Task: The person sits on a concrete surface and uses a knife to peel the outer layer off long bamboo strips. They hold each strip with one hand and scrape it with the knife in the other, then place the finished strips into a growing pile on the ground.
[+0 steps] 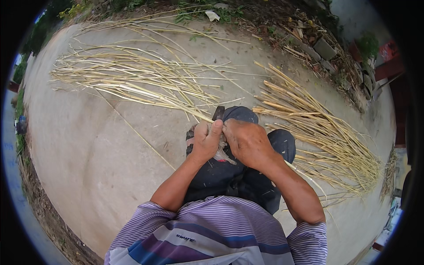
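My left hand (206,140) is closed round a long pale plant stalk (194,113), thumb lying along the top. The stalk runs out to the upper left, over other stalks on the ground. Pressed against the left thumb, my right hand (248,140) is closed, knuckles up; its fingertips and whatever they grip are hidden. Just beyond the fingers, above the knees, stands a dark flat piece (218,113), perhaps a blade; its lower part is covered. Whitish crumpled material (223,155) hangs beneath the hands. Another pale length of stalk (304,176) shows beside my right forearm.
Loose pale stalks (132,73) lie spread on the concrete ground (110,163) at the far left. A thicker pile of tan stalks (318,126) lies to the right. One thin stalk (134,131) lies apart. Blocks (325,48) and plant litter border the far right.
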Demonstrator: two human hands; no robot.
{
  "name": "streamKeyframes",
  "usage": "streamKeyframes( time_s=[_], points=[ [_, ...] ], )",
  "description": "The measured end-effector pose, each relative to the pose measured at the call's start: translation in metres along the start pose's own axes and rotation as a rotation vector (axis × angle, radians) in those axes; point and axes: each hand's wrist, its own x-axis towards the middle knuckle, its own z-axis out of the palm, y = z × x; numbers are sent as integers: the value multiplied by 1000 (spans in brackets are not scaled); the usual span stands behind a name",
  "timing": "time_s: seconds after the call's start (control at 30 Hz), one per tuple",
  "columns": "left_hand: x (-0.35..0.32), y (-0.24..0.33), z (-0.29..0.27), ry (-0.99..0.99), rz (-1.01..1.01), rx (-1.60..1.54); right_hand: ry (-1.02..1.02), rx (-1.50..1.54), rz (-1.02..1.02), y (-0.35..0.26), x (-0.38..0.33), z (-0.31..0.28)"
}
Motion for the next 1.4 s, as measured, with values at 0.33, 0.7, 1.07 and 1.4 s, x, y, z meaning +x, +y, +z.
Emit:
streamKeyframes(
  time_s=[0.33, 0.7, 1.07, 1.4],
  points=[
    [22, 0, -24, -1, -160, -222, 84, 101, -8, 4, -7, -10],
    [4, -7, 10, -32, -3, -2, 77, 54, 3, 9, -10, -11],
    [24, 7, -6, 39, -301, -211, 76, -9, 68, 18, -26, -27],
    [9, 8, 31, -129, -303, -187, 62, 6, 133, 25, -31, -34]
  ],
)
